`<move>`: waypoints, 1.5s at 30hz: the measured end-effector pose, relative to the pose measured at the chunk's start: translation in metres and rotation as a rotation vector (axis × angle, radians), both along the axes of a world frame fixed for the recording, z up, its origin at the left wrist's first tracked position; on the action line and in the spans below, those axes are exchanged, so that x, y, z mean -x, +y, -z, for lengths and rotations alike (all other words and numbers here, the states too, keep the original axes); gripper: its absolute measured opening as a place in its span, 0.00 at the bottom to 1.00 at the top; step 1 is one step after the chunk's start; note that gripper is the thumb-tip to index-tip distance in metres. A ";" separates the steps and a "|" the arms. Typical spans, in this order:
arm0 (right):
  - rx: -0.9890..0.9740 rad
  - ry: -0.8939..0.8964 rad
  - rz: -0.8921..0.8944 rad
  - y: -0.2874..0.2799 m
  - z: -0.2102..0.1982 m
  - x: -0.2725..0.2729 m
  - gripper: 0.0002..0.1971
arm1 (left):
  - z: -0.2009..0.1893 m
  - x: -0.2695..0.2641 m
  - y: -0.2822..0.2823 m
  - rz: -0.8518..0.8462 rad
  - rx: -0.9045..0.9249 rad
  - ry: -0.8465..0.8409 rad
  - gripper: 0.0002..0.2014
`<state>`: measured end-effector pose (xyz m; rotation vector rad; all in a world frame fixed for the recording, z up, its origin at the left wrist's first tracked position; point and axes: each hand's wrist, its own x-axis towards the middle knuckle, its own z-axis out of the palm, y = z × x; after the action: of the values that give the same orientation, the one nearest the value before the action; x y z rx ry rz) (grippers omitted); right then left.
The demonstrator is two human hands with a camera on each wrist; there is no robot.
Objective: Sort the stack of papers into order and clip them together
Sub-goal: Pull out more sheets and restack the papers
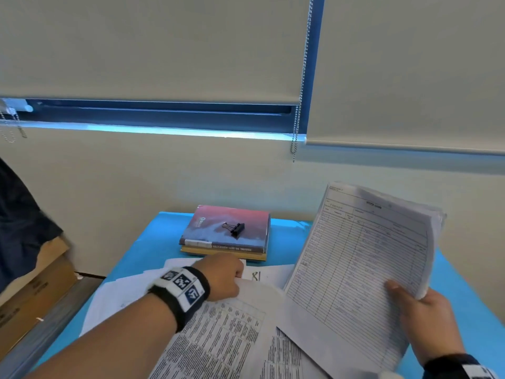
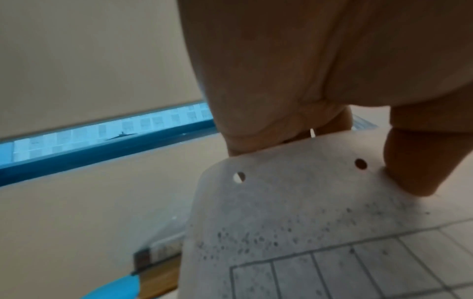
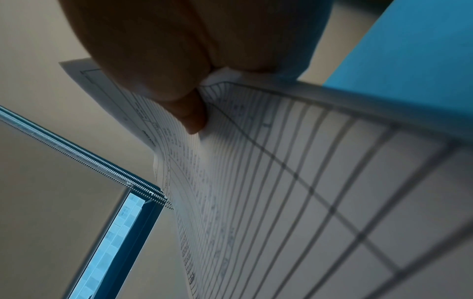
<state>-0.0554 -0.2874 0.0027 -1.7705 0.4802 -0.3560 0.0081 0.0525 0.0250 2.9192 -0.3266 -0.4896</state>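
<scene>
Presently: blue worktop (image 1: 153, 250), far edge against wall. Books (image 1: 226, 233) at far edge, black binder clip (image 1: 234, 228) on top. Loose sheets (image 1: 218, 337) spread over near half; left hand (image 1: 222, 277) pinches one sheet's punched edge. Right hand (image 1: 426, 321) grips raised sheaf (image 1: 363, 269) over right edge.

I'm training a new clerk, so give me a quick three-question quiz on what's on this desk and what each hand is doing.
1. True or false: the black metal binder clip already fastens the pages.
2. Which hand lifts the sheaf of ruled white form sheets off the blue table?
3. What is the left hand pinching?

Key:
1. False; it lies on the red-and-grey book.
2. The right hand.
3. The top edge of a hole-punched white printed sheet.
</scene>
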 end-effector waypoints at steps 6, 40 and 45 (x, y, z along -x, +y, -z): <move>-0.011 0.026 0.029 -0.015 0.005 -0.002 0.09 | 0.035 -0.021 -0.031 0.040 -0.145 0.012 0.08; 0.023 -0.069 0.252 -0.028 -0.021 0.009 0.16 | -0.052 0.021 0.019 0.060 0.006 -0.128 0.06; 0.002 -0.124 0.126 -0.009 -0.037 0.012 0.09 | -0.107 0.037 0.033 0.110 0.030 -0.292 0.12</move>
<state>-0.0676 -0.2967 0.0399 -1.7125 0.5040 -0.5521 -0.0288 0.0856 0.1323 2.9527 -0.5292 -0.0674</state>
